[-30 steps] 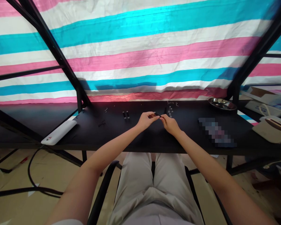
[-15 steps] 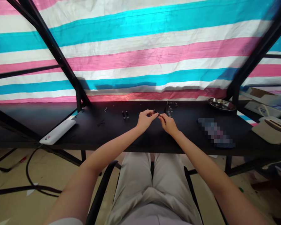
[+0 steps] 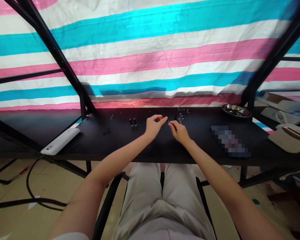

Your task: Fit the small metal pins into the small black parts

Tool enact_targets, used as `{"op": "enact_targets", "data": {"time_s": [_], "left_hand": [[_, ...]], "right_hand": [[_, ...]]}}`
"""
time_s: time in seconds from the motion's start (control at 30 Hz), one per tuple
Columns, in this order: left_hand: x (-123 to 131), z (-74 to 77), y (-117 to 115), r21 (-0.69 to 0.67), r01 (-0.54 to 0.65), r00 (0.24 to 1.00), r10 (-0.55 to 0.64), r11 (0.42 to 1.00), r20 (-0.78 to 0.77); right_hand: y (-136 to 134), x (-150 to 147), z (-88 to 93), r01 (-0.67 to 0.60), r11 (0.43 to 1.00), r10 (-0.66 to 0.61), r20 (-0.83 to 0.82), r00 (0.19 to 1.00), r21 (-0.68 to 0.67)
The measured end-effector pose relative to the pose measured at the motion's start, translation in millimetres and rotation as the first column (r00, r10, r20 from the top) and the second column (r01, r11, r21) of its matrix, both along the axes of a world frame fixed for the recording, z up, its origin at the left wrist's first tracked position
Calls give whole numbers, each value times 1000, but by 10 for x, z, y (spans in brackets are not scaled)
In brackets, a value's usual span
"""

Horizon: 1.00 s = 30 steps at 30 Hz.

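Note:
Above the black table (image 3: 120,143), my left hand (image 3: 154,126) pinches a small black piece (image 3: 164,116) between thumb and fingertips. Close on its right, my right hand (image 3: 178,130) has its fingertips pressed together near the end of that piece; a tiny light bit (image 3: 169,122) shows at them, too small to name. Small clear pieces (image 3: 180,117) and a dark upright-looking piece (image 3: 175,117) lie just behind my right hand. Two black cylinders with light ends (image 3: 133,122) are left of my left hand.
A white elongated device (image 3: 61,141) lies at the left. On the right are a shiny metal dish (image 3: 236,111), a blurred-out flat object (image 3: 230,141), and a beige box-like item (image 3: 288,138). White scraps (image 3: 111,117) and thin dark bits (image 3: 107,131) lie on the table. Black frame bars slant up both sides.
My hands have drawn slightly apart at the fingertips, with the black piece staying in my left hand. The view has shifted very slightly.

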State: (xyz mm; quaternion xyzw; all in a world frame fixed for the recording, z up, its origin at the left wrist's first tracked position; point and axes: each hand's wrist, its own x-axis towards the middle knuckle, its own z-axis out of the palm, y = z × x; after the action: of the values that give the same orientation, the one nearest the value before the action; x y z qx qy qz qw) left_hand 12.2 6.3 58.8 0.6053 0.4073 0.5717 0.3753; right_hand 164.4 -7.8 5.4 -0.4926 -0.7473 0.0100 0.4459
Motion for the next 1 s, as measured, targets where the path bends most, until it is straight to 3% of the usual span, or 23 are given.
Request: {"op": "enact_targets", "data": {"time_s": [0.2, 0.53, 0.77, 0.87, 1.0], "left_hand": [[-17, 26, 2, 13, 0, 999, 0, 1000, 35], [-28, 26, -23, 40, 53, 996, -50, 998, -79], [-119, 147, 234, 61, -112, 979, 100, 992, 176], [-119, 4, 276, 2, -51, 994, 51, 999, 96], [-6, -324, 271, -111, 137, 981, -150, 984, -122]], "right_hand": [[-25, 11, 1, -14, 1000, 14, -18, 1000, -1], [0, 34, -18, 18, 999, -17, -10, 1000, 51], [45, 110, -18, 71, 997, -71, 22, 997, 10], [91, 228, -27, 118, 991, -121, -43, 992, -70], [147, 409, -59, 183, 956, -192, -19, 981, -230]]}}
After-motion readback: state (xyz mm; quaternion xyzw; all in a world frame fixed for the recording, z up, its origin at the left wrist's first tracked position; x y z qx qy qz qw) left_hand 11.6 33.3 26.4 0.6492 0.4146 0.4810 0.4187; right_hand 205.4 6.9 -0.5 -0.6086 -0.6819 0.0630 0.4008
